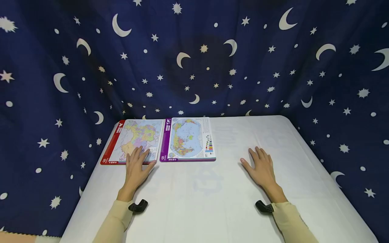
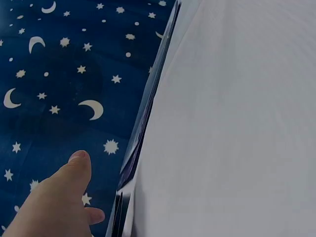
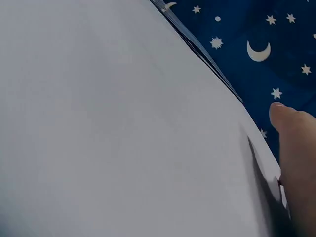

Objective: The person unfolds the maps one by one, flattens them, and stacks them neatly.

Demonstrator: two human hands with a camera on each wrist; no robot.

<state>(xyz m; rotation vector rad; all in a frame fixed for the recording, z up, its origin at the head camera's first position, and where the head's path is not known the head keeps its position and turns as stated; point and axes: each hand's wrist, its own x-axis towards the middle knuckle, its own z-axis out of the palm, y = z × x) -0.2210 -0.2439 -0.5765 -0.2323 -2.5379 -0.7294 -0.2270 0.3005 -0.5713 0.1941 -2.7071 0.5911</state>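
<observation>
A map with a red left border (image 1: 139,133) lies flat at the back left of the table in the head view. Right beside it is a world map with a purple border (image 1: 187,136), a colored legend down its right side. My left hand (image 1: 135,172) has its fingers spread, and the fingertips overlap the near edge of the red-bordered map. In the left wrist view, the thumb (image 2: 81,168) points up past the edges of the maps, seen nearly side-on. Palm down, my right hand (image 1: 262,170) is over the white table right of the maps, holding nothing.
The white-covered table (image 1: 197,209) narrows toward the back. A dark blue curtain (image 1: 206,67) with moons and stars hangs behind it and along both sides. Each sleeve cuff carries a black wrist device, one on the left (image 1: 138,206) and one on the right (image 1: 264,207).
</observation>
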